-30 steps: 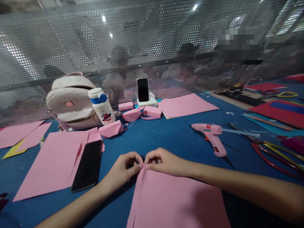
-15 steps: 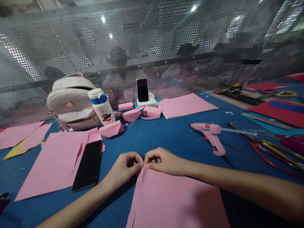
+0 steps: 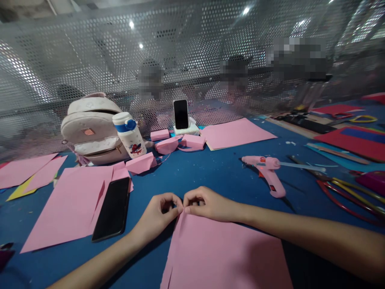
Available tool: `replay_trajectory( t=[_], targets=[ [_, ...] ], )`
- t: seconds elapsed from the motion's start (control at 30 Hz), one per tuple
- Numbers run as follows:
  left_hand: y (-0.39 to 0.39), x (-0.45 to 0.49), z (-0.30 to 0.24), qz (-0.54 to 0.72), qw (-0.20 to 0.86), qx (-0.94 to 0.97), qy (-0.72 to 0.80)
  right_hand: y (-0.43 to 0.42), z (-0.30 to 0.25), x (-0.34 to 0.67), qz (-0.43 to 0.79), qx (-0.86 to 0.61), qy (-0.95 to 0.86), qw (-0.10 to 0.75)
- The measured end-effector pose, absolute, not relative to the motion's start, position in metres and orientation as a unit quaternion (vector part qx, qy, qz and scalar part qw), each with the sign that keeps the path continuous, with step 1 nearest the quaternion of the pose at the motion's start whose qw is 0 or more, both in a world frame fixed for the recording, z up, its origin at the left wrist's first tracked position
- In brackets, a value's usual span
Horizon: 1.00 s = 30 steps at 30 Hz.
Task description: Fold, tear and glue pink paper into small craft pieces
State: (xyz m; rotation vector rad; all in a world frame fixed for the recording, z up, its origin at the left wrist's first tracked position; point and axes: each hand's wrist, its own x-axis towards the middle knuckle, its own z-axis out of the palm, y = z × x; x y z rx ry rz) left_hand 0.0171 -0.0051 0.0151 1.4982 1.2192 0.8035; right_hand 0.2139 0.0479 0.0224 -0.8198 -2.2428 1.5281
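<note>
A large pink paper sheet [image 3: 228,253] lies at the near edge of the blue table, with a narrow folded strip along its left side. At its far left corner, my left hand [image 3: 165,208] pinches the paper between thumb and fingertips. Right beside it, my right hand [image 3: 204,204] pinches the same corner, and the fingertips of both hands almost touch. To the right of my hands lies a pink glue gun [image 3: 266,168] with a clear glue stick in its back. A black phone [image 3: 111,210] rests left of my left hand, partly on another pink sheet [image 3: 69,200].
Folded pink paper pieces [image 3: 141,162] lie in the middle. Behind them stand a white bottle [image 3: 130,138], a pale backpack [image 3: 93,130] and a propped phone [image 3: 181,114]. Red and yellow scissors [image 3: 345,192] lie at right. A perforated metal screen [image 3: 192,52] closes the back; people show through it.
Both hands keep their pinch at the paper's corner, almost still. The whole view has shifted very slightly.
</note>
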Motion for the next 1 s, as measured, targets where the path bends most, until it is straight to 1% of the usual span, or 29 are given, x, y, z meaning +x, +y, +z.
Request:
replay_trajectory(
  t=[0.17, 0.4, 0.57, 0.67, 0.87, 1.0],
  targets=[
    [-0.0065, 0.0152, 0.0102, 0.348, 0.504, 0.616, 0.495, 0.0479, 0.0241, 0.2127, 0.582, -0.260, -0.750, 0.177],
    [-0.0119, 0.0190, 0.0106, 0.394, 0.499, 0.609, 0.475, 0.0469, 0.0259, 0.2118, 0.609, -0.252, -0.726, 0.196],
    [-0.0136, 0.0202, 0.0113, 0.414, 0.507, 0.600, 0.460, 0.0479, 0.0250, 0.2125, 0.623, -0.255, -0.713, 0.195],
    [-0.0110, 0.0188, 0.0115, 0.409, 0.519, 0.589, 0.466, 0.0485, 0.0228, 0.2125, 0.622, -0.261, -0.711, 0.200],
    [-0.0049, 0.0136, 0.0144, 0.351, 0.534, 0.599, 0.483, 0.0487, 0.0212, 0.2117, 0.605, -0.272, -0.721, 0.199],
    [-0.0042, 0.0132, 0.0141, 0.348, 0.541, 0.597, 0.480, 0.0481, 0.0213, 0.2120, 0.601, -0.266, -0.727, 0.199]
  ],
)
